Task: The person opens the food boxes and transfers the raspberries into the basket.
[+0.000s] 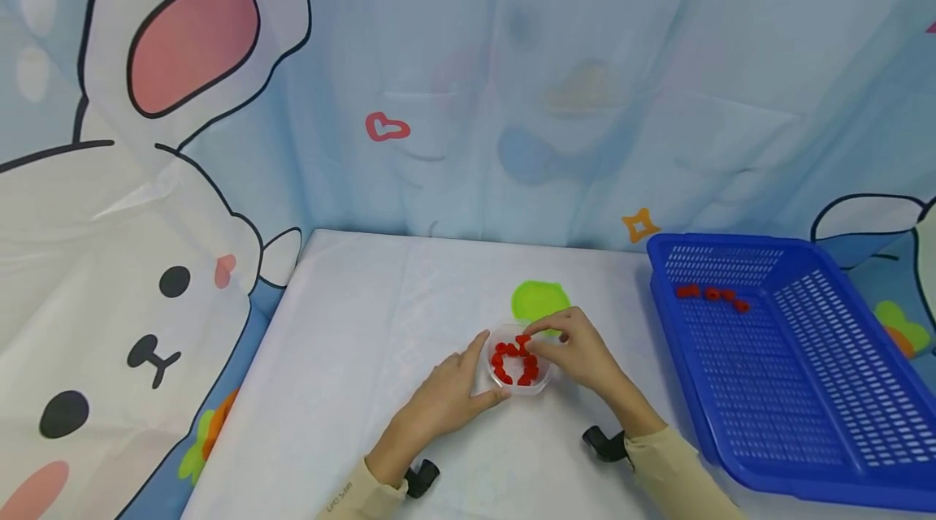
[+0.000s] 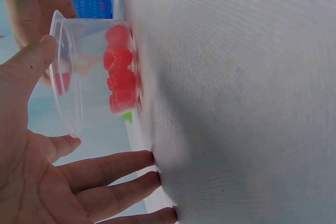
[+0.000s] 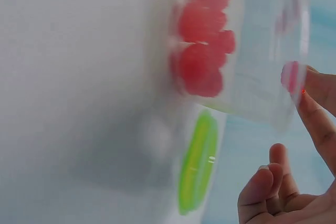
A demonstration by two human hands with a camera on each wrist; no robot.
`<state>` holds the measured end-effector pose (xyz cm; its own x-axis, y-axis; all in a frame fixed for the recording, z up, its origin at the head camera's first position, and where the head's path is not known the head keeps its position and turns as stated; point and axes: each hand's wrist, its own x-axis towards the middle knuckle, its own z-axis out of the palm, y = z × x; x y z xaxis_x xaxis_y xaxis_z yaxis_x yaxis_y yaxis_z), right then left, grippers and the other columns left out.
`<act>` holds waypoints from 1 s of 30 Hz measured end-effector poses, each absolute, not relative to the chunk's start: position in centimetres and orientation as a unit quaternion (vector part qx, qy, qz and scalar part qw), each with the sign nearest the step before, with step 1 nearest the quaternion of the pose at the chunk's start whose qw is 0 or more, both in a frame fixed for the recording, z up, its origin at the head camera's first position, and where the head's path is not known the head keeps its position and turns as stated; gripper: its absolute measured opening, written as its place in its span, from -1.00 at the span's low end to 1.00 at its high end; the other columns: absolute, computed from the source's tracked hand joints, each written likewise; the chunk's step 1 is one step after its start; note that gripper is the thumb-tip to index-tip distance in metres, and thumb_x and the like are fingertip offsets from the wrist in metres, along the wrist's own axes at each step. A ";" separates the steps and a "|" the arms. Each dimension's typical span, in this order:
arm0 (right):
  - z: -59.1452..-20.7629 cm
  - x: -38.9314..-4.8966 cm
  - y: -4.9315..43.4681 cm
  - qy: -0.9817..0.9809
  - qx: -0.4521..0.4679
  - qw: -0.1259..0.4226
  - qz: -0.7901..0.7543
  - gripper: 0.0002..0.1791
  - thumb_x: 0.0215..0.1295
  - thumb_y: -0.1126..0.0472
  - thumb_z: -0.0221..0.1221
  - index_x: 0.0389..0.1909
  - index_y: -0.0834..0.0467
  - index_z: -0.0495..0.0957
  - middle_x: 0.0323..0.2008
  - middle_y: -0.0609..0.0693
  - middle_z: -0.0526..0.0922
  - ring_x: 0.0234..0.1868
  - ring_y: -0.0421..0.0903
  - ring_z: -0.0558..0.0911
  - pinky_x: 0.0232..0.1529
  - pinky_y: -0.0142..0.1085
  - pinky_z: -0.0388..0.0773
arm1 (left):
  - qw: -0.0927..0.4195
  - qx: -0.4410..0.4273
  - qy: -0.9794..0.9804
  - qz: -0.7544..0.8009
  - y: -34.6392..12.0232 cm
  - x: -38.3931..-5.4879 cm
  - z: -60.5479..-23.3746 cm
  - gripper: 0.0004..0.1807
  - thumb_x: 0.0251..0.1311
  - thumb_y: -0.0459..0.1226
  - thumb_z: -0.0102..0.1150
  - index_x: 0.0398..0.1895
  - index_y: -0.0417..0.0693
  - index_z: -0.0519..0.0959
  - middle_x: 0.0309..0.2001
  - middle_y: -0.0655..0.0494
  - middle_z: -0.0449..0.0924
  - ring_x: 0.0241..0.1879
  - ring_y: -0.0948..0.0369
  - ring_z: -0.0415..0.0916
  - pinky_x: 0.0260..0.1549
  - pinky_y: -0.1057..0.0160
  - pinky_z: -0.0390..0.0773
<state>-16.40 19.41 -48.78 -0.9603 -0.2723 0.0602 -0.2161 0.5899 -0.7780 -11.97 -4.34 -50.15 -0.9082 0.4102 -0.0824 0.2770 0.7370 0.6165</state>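
Observation:
A clear plastic tub (image 1: pixel 522 390) stands on the white tabletop, with several red raspberries (image 2: pixel 119 59) around its bottom. My left hand (image 1: pixel 448 392) holds it from the left, thumb and forefinger at opposite sides of the rim while the other fingertips reach the cloth. Over the tub's right side, my right hand (image 1: pixel 581 353) pinches a single raspberry (image 3: pixel 289 75) between thumb and forefinger at rim height. The right hand's other fingers are bent and hold nothing. Behind the tub lies a flat, bright green rounded piece (image 1: pixel 537 298), partly covered by the right hand.
On the right stands a blue plastic basket (image 1: pixel 702 390) with slotted walls, a few small red pieces (image 1: pixel 712 293) at its far end. Black wrist mounts (image 1: pixel 605 444) sit below both sleeves. A printed blue curtain (image 1: pixel 468 179) hangs behind the table's back edge.

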 end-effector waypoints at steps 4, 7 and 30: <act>-47.3 -16.1 19.9 0.889 -0.146 0.015 -0.434 -0.84 0.20 0.23 0.42 -0.19 0.03 0.77 -0.19 0.03 0.60 -0.11 0.12 0.45 -0.19 -0.15 0.42 | 0.110 0.183 0.925 0.315 -4.3 -12.0 -50.1 0.02 0.20 0.19 0.29 0.58 -0.02 0.07 0.21 -0.17 0.50 0.09 -0.06 0.53 -0.04 -0.09 0.60; -45.8 -15.7 20.4 0.892 -0.150 0.013 -0.427 -0.83 0.22 0.21 0.41 -0.17 0.04 0.77 -0.23 0.01 0.60 -0.23 0.06 0.46 -0.31 -0.21 0.46 | 0.111 0.184 0.924 0.317 -4.2 -12.0 -50.1 0.02 0.20 0.19 0.29 0.58 -0.03 0.06 0.19 -0.17 0.51 0.07 -0.05 0.54 -0.05 -0.08 0.60; -38.1 -18.7 35.2 0.922 0.019 0.004 -0.386 -0.35 0.35 -0.27 0.17 0.23 0.12 0.53 0.00 0.15 0.48 -0.25 0.07 0.40 -0.44 -0.16 0.32 | 0.106 0.188 0.922 0.320 -4.4 -11.9 -50.2 0.02 0.22 0.21 0.26 0.59 -0.04 0.04 0.18 -0.19 0.52 0.08 -0.04 0.53 0.03 -0.03 0.56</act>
<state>-18.75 35.22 -38.07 -0.9992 0.0323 -0.0226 0.0387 0.7010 -0.7121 -11.90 -4.38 -50.19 -0.9063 0.4159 -0.0757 0.2795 0.7238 0.6309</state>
